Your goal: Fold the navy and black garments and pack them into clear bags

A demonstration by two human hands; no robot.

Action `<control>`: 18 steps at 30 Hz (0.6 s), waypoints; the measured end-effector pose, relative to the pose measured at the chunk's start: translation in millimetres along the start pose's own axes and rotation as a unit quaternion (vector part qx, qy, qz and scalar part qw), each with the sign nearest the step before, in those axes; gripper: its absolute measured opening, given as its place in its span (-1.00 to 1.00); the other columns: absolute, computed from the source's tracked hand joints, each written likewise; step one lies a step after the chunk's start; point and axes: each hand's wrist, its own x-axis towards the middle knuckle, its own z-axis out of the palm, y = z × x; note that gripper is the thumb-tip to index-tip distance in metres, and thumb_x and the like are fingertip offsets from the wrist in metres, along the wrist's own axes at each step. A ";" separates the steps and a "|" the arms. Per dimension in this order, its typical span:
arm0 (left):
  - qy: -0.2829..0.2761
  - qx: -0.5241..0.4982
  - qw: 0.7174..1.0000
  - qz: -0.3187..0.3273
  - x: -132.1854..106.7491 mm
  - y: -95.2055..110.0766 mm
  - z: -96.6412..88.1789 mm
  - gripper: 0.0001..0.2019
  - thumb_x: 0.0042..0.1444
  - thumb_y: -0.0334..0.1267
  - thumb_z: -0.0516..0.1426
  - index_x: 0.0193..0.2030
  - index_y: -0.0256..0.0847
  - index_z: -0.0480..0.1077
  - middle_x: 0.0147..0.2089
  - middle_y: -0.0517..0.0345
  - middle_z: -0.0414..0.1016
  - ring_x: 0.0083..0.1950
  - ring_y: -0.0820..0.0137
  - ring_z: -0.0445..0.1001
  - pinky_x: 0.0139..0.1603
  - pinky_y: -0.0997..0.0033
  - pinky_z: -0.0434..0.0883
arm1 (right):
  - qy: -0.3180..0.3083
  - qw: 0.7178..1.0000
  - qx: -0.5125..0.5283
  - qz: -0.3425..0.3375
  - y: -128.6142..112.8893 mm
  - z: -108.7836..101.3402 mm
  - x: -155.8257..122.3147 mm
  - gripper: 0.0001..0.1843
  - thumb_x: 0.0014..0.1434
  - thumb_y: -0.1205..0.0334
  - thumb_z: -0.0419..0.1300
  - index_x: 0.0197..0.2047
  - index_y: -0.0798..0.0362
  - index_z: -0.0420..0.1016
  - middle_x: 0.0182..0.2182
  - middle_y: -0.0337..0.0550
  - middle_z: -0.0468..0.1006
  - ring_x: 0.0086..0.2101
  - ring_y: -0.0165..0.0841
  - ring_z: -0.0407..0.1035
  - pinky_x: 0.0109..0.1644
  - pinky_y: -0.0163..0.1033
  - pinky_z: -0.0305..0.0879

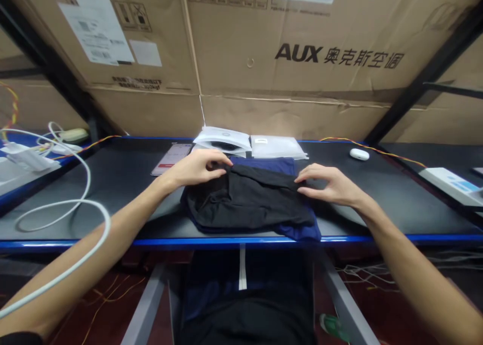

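A piece of black cloth [260,199], perhaps a garment, lies folded and creased on the dark desk near its front edge. Beneath it is dark blue fabric [302,232], which shows along the back and at the front right corner. My left hand [199,166] pinches the black cloth at its upper left, thumb and fingers curled towards each other. At the right end of the same upper edge, my right hand [330,184] has its thumb and fingertips closed on the cloth.
Behind the cloth lie two white pouches [279,146], the left one gaping. A phone [171,159] is by my left hand. A white earbud case [359,154] sits at right. A white cable [88,184] loops over my left forearm. Large cardboard [234,58] stands behind the desk.
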 end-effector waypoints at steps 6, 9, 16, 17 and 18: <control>-0.086 0.115 0.988 0.050 18.7 -10.9 21.6 -0.64 0.25 -0.31 0.04 0.11 -0.09 0.54 0.25 0.13 0.51 0.27 0.26 0.47 0.32 0.27 0.34 | -0.055 0.997 -0.057 -0.024 11.8 3.9 -2.5 -0.70 0.20 0.00 0.29 -0.03 -0.15 0.67 0.06 -0.11 0.63 0.06 -0.11 0.49 0.18 0.04 0.41; -0.092 0.071 0.992 0.047 20.7 -19.1 22.1 -0.65 0.26 -0.30 0.03 0.07 -0.08 0.56 0.11 0.19 0.61 0.13 0.31 0.56 0.22 0.37 0.39 | -0.071 0.996 -0.053 -0.014 13.8 2.9 -3.5 -0.70 0.22 0.02 0.26 -0.02 -0.15 0.68 0.07 -0.14 0.64 0.09 -0.12 0.48 0.21 0.03 0.41; -0.061 -0.024 0.998 -0.004 18.7 -26.6 16.8 -0.66 0.26 -0.18 0.04 0.03 -0.13 0.58 0.00 0.19 0.67 -0.01 0.32 0.61 0.09 0.44 0.44 | -0.016 0.996 -0.038 0.080 5.3 -4.9 6.5 -0.67 0.25 0.01 0.17 -0.07 -0.07 0.68 -0.15 -0.17 0.72 -0.14 -0.13 0.60 -0.03 -0.08 0.51; -0.059 -0.034 0.998 -0.010 19.0 -26.6 15.7 -0.65 0.26 -0.18 0.04 0.03 -0.15 0.59 0.00 0.17 0.67 -0.01 0.31 0.61 0.10 0.43 0.44 | -0.002 0.995 -0.041 0.087 4.0 -7.0 10.7 -0.66 0.25 -0.01 0.17 -0.08 -0.05 0.68 -0.16 -0.16 0.72 -0.16 -0.12 0.59 -0.06 -0.09 0.50; -0.058 -0.042 0.997 -0.015 19.3 -26.3 14.4 -0.65 0.26 -0.17 0.04 0.02 -0.17 0.59 0.00 0.15 0.67 0.00 0.30 0.60 0.12 0.41 0.44 | 0.012 0.995 -0.044 0.088 3.3 -9.2 15.7 -0.65 0.25 -0.02 0.16 -0.10 -0.03 0.67 -0.17 -0.15 0.72 -0.17 -0.12 0.58 -0.06 -0.08 0.49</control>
